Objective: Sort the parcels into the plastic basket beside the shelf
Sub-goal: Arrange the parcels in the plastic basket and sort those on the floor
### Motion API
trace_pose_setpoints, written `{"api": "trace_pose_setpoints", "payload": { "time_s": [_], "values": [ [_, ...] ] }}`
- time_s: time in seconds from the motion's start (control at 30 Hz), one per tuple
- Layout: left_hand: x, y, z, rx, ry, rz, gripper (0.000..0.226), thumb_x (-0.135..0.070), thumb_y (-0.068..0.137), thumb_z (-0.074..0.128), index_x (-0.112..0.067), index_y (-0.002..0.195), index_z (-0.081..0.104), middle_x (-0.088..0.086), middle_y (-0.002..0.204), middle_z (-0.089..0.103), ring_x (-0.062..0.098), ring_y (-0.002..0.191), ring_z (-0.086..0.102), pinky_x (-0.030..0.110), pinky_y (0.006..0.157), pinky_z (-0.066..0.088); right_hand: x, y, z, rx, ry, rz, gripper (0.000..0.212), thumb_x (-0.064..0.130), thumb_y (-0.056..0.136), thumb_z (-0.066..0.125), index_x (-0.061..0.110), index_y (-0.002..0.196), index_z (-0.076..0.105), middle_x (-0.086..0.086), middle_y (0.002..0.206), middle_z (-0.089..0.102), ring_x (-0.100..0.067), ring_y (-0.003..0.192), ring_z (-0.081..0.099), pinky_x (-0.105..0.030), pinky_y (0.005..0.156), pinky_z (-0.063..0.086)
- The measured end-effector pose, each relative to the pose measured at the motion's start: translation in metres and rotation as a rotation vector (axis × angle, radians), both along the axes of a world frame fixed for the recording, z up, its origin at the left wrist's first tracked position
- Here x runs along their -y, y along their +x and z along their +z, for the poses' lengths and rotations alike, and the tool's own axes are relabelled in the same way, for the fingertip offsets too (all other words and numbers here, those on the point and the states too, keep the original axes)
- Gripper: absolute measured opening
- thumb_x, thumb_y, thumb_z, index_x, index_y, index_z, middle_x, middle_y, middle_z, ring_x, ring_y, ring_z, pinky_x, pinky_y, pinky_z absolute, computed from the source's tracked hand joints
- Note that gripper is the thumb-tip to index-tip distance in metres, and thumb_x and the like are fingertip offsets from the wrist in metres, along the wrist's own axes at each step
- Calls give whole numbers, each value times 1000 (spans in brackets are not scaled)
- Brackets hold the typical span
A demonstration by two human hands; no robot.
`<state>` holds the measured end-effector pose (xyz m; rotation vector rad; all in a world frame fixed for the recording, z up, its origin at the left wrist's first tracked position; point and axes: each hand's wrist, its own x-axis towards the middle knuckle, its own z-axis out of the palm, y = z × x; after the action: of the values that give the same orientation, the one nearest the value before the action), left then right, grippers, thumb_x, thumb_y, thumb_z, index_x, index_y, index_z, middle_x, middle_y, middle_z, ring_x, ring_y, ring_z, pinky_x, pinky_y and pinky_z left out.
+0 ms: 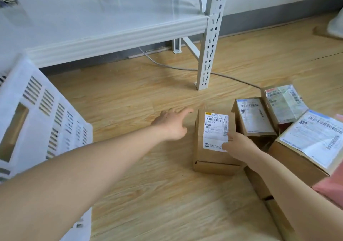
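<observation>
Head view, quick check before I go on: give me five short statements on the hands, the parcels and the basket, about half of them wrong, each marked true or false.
1. The right hand rests on the nearest parcel, over its label. True.
2. The left hand grips that parcel. False: its fingers are spread open, just left of the box, holding nothing.
3. The plastic basket is at the left, in front of the white shelf. True.
4. The parcels are stacked on the shelf. False: they sit on the wooden floor, right of the shelf's leg.
5. The nearest parcel's label faces up. True.
</observation>
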<state>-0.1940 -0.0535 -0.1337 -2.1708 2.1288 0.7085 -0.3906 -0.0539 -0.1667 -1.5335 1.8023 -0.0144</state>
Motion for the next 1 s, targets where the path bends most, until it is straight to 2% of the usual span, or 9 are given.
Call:
{"api": "trace_pose_setpoints", "payload": {
  "time_s": [0.2,0.27,0.37,0.43,0.5,0.67,0.83,0.93,1.0],
  "values": [
    [3,-16,-43,-104,111,34,58,-33,92,44,-48,140,15,6,141,38,29,124,41,38,98,41,1,-8,-28,82,-2,-8,65,11,91,42,30,146,12,-7,138,44,-26,110,52,-40,89,50],
    [6,-24,-52,-198,154,79,58,-33,94,42,-42,143,12,6,131,49,23,94,58,20,75,48,1,-10,-34,130,-27,-29,66,9,92,42,34,146,13,-7,144,38,-27,116,49,-42,91,49],
    [4,-40,-58,-442,259,179,68,-22,95,44,-37,146,2,-11,94,52,8,60,46,16,52,36,2,-13,-41,159,-40,-50,67,11,93,41,44,144,12,-7,148,34,-29,123,45,-44,93,46],
    [2,-47,-63,-536,306,199,74,-18,92,47,-42,144,-1,-8,97,50,10,66,48,19,57,36,1,-12,-44,210,-36,-70,71,11,91,42,49,142,9,-3,147,36,-26,119,47,-36,85,46],
    [0,-47,-67,-599,308,224,75,-18,90,51,-44,140,2,9,130,44,13,79,51,18,62,38,-1,-11,-46,314,-18,-92,75,10,89,43,51,141,9,3,145,39,-18,106,47,-29,76,41],
    [-13,-28,-65,-677,233,271,62,-28,90,56,-40,136,16,17,141,25,21,120,36,25,93,31,-11,-2,-49,549,-18,-145,74,7,87,50,45,141,19,10,147,34,-16,132,36,-37,107,32],
    [-25,-6,-51,-660,26,306,58,-26,89,58,-42,133,25,3,110,28,11,90,44,16,72,35,-29,21,-34,708,-93,-195,70,2,88,51,39,142,24,7,134,42,-3,108,50,-9,79,42],
    [-30,9,-34,-663,-43,305,58,-24,88,58,-47,132,27,4,109,33,18,94,49,12,66,39,-35,30,-19,643,-186,-181,69,12,89,52,46,141,21,-2,139,33,-6,113,36,-26,102,28],
    [-35,18,-18,-677,-92,306,59,-24,88,59,-49,131,28,5,112,35,11,87,47,4,50,38,-38,36,-7,593,-240,-141,69,18,89,52,49,140,18,-6,138,30,-5,109,30,-26,101,21]
  ]
}}
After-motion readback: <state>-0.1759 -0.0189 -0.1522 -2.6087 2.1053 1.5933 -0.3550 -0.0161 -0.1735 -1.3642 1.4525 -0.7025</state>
